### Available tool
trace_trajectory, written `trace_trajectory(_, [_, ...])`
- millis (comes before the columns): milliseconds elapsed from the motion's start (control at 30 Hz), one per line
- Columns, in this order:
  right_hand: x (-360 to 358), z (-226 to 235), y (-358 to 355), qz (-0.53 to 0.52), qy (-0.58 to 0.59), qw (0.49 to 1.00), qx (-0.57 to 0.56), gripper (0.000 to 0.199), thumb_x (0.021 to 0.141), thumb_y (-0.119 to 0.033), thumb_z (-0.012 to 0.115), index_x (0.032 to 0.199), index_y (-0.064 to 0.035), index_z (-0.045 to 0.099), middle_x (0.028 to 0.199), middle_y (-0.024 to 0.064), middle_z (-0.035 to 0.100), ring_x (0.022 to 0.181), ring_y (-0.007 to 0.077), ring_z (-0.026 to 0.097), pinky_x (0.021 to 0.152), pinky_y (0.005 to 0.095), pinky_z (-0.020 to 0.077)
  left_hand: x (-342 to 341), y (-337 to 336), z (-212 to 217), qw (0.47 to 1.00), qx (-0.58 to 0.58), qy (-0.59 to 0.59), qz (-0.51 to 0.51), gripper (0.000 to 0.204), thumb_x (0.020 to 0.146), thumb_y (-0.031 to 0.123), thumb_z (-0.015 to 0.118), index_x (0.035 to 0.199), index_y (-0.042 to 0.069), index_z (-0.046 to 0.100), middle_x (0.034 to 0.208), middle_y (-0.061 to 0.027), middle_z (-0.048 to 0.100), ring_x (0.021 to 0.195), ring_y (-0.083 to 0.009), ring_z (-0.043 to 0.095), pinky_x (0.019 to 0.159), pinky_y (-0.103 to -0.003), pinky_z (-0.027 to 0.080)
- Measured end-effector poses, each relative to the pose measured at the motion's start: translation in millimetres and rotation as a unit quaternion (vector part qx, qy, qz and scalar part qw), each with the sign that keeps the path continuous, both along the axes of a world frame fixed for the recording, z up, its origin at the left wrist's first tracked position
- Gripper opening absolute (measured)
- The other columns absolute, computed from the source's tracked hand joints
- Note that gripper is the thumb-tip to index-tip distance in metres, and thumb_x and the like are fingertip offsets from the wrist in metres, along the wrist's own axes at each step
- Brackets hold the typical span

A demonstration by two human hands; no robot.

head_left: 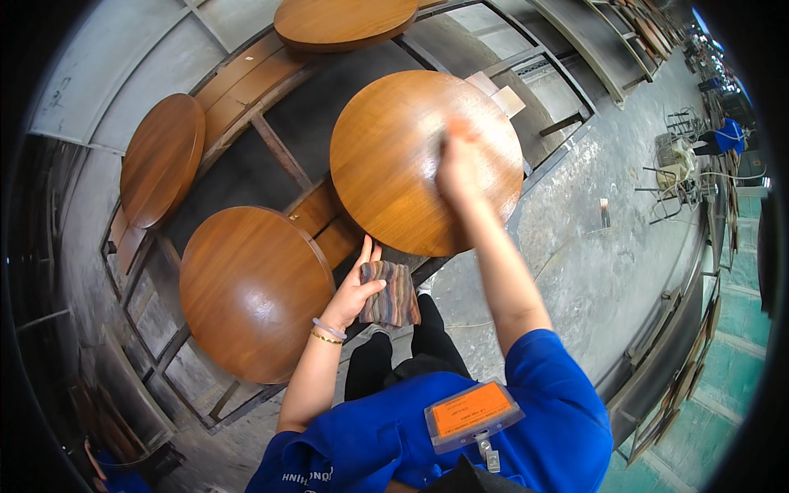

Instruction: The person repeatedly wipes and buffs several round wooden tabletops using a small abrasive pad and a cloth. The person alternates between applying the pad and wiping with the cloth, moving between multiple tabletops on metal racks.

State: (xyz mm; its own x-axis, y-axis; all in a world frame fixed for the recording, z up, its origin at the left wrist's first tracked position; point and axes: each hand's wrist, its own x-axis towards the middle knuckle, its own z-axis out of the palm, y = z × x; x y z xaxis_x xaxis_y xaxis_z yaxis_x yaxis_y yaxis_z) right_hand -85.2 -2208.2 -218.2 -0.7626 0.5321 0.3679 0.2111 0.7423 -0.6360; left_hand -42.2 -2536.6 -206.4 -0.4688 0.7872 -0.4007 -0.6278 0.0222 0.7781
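My right hand (457,168) lies blurred on the top of a round brown wooden tabletop (386,156), its fingers pressed flat against the glossy surface. My left hand (357,287) holds a folded striped cloth (394,294) at the lower edge of that tabletop, thumb over the cloth. A second round tabletop (246,292) sits just left of my left wrist.
Two more round wooden tops (162,158) (345,20) rest on a dark metal rack (271,140) with wooden slats. Grey concrete floor (592,263) spreads to the right. Far right, a person in blue (727,135) stands by metal frames and stacked boards.
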Motion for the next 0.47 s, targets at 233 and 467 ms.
trace_trajectory(233, [-28,7,-112,0.335,0.008,0.934,0.125,0.066,0.092,0.001,0.055,0.157,-0.0069,0.048,0.160,0.0218,0.051,0.154,0.0405,0.044,0.127,0.0605,0.0306,5,8,1,1.000,0.010,0.020,0.013,0.103,0.094,-0.007,0.058,0.174,0.012,-0.004,0.182,-0.0183,0.005,0.165,-0.0213,0.015,0.127,-0.031,0.023])
trace_trajectory(467, [-96,-3,83,-0.054,-0.066,0.994,0.071,0.081,0.095,-0.007,0.062,0.168,-0.0044,0.028,0.165,0.0364,0.037,0.157,0.0519,0.031,0.132,0.0586,0.0167,1,17,1,0.999,-0.031,0.033,0.015,0.101,0.095,-0.008,0.058,0.174,0.011,-0.004,0.181,-0.0196,0.000,0.167,-0.0247,0.008,0.128,-0.033,0.020])
